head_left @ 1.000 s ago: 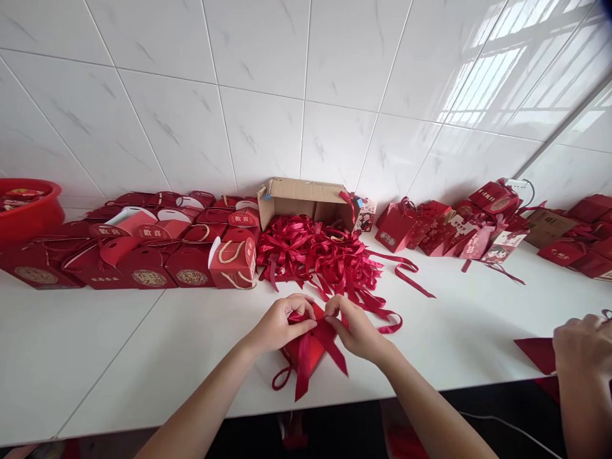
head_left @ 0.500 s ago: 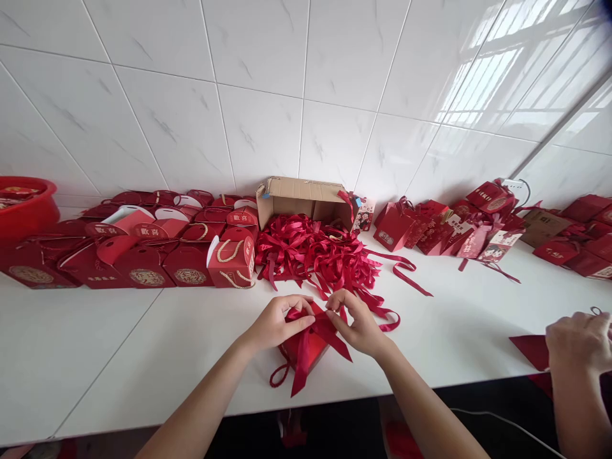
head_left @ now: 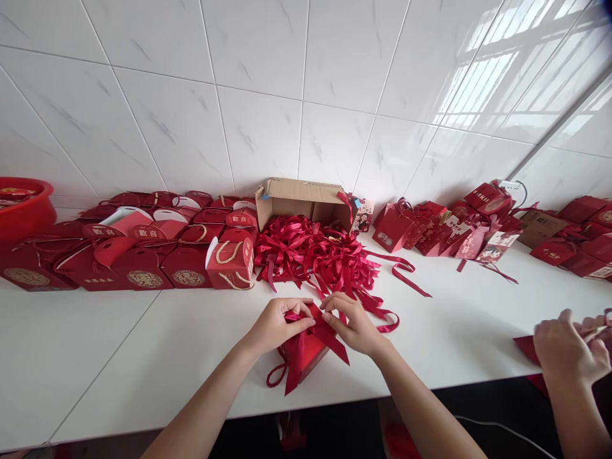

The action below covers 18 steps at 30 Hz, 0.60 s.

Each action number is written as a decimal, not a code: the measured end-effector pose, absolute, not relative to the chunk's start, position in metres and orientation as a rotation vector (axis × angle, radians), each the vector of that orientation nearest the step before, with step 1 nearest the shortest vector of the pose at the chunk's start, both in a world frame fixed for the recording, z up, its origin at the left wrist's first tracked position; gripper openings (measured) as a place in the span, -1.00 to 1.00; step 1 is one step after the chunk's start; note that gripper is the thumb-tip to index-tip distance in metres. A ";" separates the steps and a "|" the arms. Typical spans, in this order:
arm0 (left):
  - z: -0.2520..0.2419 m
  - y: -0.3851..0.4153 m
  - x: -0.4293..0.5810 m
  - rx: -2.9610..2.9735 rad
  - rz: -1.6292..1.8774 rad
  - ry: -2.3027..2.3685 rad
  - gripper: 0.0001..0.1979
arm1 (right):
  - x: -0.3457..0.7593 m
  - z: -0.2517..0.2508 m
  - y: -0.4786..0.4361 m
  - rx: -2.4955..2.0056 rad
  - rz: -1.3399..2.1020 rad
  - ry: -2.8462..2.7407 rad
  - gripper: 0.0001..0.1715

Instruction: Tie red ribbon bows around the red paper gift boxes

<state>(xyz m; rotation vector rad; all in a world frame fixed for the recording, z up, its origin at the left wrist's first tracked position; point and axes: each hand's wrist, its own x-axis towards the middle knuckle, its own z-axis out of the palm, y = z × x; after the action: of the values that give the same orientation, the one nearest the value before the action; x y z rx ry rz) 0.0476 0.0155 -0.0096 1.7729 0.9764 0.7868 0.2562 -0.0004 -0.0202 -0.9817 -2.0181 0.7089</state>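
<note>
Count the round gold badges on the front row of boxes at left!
3: on the first box, third box and fourth box from the left. More may be hidden on sides facing away.

Your counter (head_left: 201,363) carries red boxes (head_left: 148,264), a carton (head_left: 306,189) and ribbons (head_left: 318,255) toward its back edge, another box (head_left: 312,354) nearer its front.

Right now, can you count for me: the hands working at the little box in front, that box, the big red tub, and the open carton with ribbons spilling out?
Hands: 2, the left hand and the right hand
Little red box: 1
Red tub: 1
Open carton: 1
Total: 5
</note>
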 end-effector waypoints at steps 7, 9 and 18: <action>-0.014 0.020 0.046 1.744 0.779 0.953 -0.82 | 0.256 -0.028 0.002 -0.930 0.745 -1.982 -0.79; -0.015 0.020 0.046 1.739 0.774 0.949 -0.83 | 0.258 -0.031 0.003 -0.919 0.738 -1.956 -0.77; -0.016 0.017 0.046 1.728 0.795 0.933 -0.74 | 0.262 -0.038 0.005 -0.891 0.826 -1.870 -0.73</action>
<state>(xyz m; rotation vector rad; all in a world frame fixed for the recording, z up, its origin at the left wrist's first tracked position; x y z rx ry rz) 0.0459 0.0172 -0.0159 1.7282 0.9328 0.7949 0.2620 0.0047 -0.0380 -0.8906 -1.8696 0.8263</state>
